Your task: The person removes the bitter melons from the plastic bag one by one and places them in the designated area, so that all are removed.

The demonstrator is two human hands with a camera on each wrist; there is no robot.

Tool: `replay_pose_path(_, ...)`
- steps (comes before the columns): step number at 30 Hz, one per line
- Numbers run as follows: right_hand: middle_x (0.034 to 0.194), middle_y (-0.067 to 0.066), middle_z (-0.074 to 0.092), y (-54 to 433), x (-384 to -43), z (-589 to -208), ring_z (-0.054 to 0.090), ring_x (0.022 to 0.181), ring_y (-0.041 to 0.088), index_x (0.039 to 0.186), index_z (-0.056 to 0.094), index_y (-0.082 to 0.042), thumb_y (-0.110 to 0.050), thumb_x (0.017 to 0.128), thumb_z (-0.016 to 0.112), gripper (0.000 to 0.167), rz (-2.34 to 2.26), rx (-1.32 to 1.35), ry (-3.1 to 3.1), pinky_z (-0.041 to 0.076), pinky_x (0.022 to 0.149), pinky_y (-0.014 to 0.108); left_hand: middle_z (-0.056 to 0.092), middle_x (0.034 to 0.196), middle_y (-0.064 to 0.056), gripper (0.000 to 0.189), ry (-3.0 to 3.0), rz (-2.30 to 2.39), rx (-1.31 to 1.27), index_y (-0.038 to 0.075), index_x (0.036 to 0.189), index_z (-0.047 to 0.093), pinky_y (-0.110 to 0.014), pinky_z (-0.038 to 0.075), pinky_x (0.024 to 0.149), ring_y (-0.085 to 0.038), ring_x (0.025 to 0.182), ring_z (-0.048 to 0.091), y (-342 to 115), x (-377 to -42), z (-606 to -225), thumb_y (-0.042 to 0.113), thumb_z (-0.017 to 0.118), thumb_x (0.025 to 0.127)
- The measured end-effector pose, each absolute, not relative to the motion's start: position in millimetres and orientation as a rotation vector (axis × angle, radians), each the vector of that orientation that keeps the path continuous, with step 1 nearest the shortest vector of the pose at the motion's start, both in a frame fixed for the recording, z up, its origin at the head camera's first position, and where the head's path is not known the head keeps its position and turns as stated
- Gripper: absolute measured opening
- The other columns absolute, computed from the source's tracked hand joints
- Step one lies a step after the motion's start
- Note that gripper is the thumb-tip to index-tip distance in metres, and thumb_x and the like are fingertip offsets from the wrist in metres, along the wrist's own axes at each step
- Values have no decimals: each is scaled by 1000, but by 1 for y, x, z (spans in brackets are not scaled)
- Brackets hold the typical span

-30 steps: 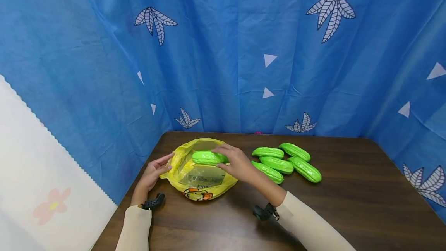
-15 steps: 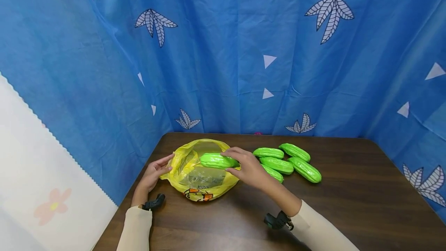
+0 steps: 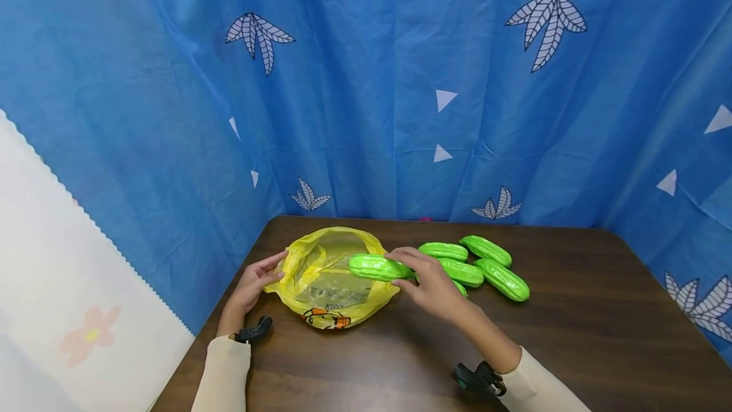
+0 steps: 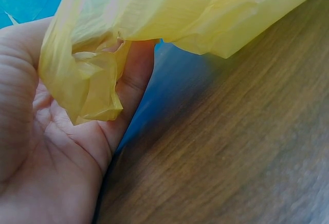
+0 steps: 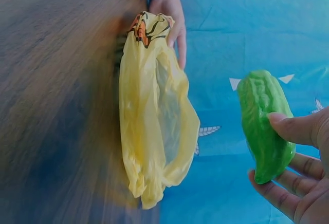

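A yellow plastic bag [image 3: 368, 311] with its mouth held wide lies at the left of the table. My left hand [image 3: 251, 283] pinches its left rim; in the left wrist view the bag's edge [image 4: 149, 13] passes between thumb and fingers. With thumb and fingers, my right hand [image 3: 431, 286] grips a bright green, ridged bitter gourd [image 3: 373, 267] above the bag's right rim. The right wrist view shows this gourd [image 5: 262, 116] in the air, apart from the bag [image 5: 139, 116]. Nothing but clear film and printing is seen inside the bag.
Several more green bitter gourds [image 3: 503, 280] lie grouped on the dark wooden table [image 3: 595, 310], right of the bag and partly behind the right hand. A blue patterned curtain [image 3: 366, 81] rises behind the table's far edge.
My right hand has moved to the right with the bitter gourd, from over the middle of the bag's mouth to its right rim. The left hand stays at the bag's left rim.
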State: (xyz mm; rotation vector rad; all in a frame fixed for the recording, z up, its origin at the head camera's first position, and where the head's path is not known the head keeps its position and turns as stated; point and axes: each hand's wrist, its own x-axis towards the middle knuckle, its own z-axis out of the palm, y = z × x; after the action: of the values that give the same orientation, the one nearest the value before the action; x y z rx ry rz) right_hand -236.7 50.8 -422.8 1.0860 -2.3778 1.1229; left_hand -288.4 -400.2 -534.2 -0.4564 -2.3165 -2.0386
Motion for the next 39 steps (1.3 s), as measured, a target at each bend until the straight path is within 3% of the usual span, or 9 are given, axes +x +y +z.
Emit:
replay_pose_path(4,127,0,66,60,-232,-424,64,116,20,131,68,-11,0,83,82,51,1111,1057,-2395,55,92,40,40,157,-21,55,-2315,-2050,-421,-7,148,46,-23,51,95,1,126,54,-400,-288,-535,-2,65,96)
replay_pose_path(13,133,3,65,85,-229,-429,59,126,26,135,66,-14,-1,86,80,52,1136,976,-2466,51,100,46,33,157,-30,56,-2316,-2052,-444,-10,149,42,-21,51,94,3,124,55,-399,-291,-531,-2,63,98)
replay_pose_path(31,137,1,63,136,-221,-448,59,126,26,139,62,-19,-1,83,81,61,1086,884,-2486,55,91,47,35,157,-29,56,-2330,-2047,-409,-9,148,45,-21,51,94,3,125,54,-399,-288,-534,-1,65,97)
replay_pose_path(39,132,2,66,159,-221,-450,61,120,21,136,64,-17,0,82,81,59,1148,912,-2484,58,81,35,34,157,-29,56,-2335,-2038,-425,-8,148,45,-21,50,95,3,126,53,-399,-288,-531,-1,65,97)
